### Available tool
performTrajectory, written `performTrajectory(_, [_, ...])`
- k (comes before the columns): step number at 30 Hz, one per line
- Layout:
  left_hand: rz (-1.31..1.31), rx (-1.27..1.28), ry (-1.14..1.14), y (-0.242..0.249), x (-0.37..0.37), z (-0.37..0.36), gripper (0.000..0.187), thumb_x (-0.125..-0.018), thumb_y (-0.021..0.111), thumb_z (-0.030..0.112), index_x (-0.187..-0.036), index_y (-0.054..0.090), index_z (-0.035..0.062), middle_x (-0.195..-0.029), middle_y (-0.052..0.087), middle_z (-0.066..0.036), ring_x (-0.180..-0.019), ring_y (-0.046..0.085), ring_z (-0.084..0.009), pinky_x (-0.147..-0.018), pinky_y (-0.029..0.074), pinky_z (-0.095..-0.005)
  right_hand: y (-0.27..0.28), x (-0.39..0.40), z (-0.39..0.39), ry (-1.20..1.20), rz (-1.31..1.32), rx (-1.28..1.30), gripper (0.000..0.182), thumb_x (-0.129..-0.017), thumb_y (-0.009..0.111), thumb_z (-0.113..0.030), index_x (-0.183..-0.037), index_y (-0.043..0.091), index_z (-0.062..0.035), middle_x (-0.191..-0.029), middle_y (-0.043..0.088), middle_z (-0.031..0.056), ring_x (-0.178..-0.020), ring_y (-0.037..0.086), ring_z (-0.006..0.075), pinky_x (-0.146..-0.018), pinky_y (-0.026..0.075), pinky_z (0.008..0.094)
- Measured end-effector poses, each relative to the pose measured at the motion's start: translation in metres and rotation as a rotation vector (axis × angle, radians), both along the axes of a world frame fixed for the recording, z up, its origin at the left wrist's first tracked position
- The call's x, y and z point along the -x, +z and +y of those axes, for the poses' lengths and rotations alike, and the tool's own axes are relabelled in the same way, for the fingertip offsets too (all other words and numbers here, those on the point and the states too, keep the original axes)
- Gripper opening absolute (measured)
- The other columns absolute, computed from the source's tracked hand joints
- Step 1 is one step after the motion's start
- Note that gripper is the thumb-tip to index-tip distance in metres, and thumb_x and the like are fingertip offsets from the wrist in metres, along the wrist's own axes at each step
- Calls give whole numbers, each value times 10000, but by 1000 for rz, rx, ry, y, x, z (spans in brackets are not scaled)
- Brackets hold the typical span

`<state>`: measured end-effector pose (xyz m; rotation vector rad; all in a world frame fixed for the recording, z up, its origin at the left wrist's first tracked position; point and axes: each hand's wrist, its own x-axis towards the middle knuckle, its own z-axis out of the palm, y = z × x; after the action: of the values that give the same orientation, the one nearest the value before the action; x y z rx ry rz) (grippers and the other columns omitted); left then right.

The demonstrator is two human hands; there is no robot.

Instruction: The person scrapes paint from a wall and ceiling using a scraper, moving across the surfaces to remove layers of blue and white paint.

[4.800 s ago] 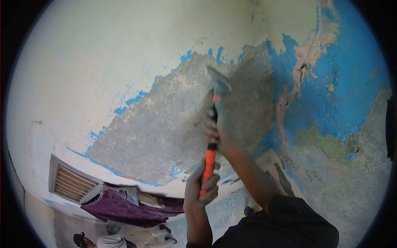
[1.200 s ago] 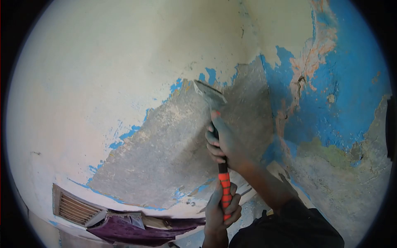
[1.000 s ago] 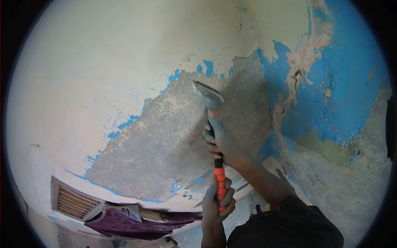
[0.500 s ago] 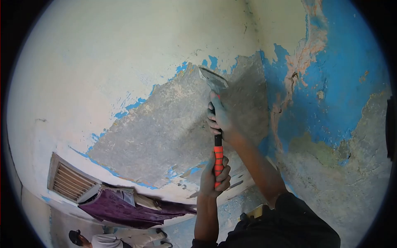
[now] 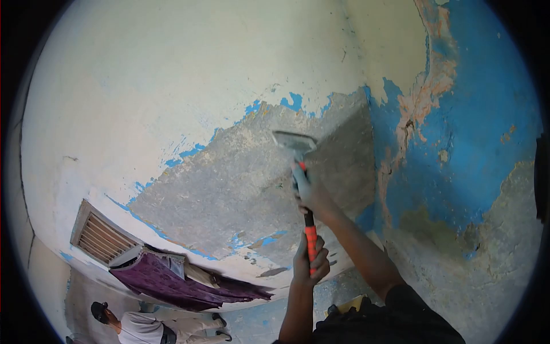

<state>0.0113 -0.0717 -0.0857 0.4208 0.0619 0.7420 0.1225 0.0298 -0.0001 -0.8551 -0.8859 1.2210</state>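
Observation:
A long-handled scraper (image 5: 294, 141) with a wide metal blade and a red and black handle is in both my hands. My right hand (image 5: 307, 188) is wrapped round the upper shaft, just below the blade. Lower down, my left hand (image 5: 310, 261) grips the red end of the handle. The blade overlaps the bare grey patch (image 5: 212, 183) of wall, below its ragged upper border of blue and cream paint.
A slatted vent (image 5: 103, 236) and a purple cloth (image 5: 172, 284) lie along the lower left. A person (image 5: 143, 327) in a white shirt and dark cap shows at the bottom left. To the right, past the corner, stands a peeling blue wall (image 5: 475, 114) with a crack.
The scraper and both hands have moved down in the view, taking the blade away from the painted upper border. The view has shifted slightly too, and the person shows more fully.

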Motion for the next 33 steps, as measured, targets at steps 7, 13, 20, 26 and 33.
performTrajectory(7, [-3,-119,81,33,-22,18,502,-984,261,574,-843,417,117,-475,325,25,-270,258,-99,-269,201,-252,59,-12,2,16,-128,-112,414,-974,475,-418,-701,414,-113,-517,381,-33,-363,370,83,-337,325,273])
performTrajectory(13, [164,-23,223,-7,-52,-4,562,-954,264,635,-781,420,124,-488,289,18,-331,224,-102,-299,180,-251,10,-15,17,-46,-418,-207,440,-973,475,-424,-681,425,-99,-519,407,-26,-371,392,81,-346,325,263])
performTrajectory(20, [199,-59,341,20,-82,-3,586,-945,238,658,-768,422,130,-484,278,22,-334,213,-103,-300,184,-248,47,-33,2,115,-407,-147,437,-986,457,-408,-686,424,-92,-512,396,-29,-373,388,75,-344,322,275])
performTrajectory(26, [309,-81,279,38,-56,2,586,-946,243,655,-758,419,128,-475,276,23,-329,211,-97,-294,184,-239,59,-29,2,138,-289,-94,456,-963,468,-480,-706,401,-110,-532,377,-31,-370,347,68,-342,307,270])
performTrajectory(33, [531,-27,342,16,-41,-17,588,-945,277,650,-797,436,104,-510,283,37,-341,213,-69,-303,181,-228,25,-25,-15,199,-67,120,435,-953,475,-502,-746,396,-127,-561,330,-45,-380,294,63,-359,289,245])
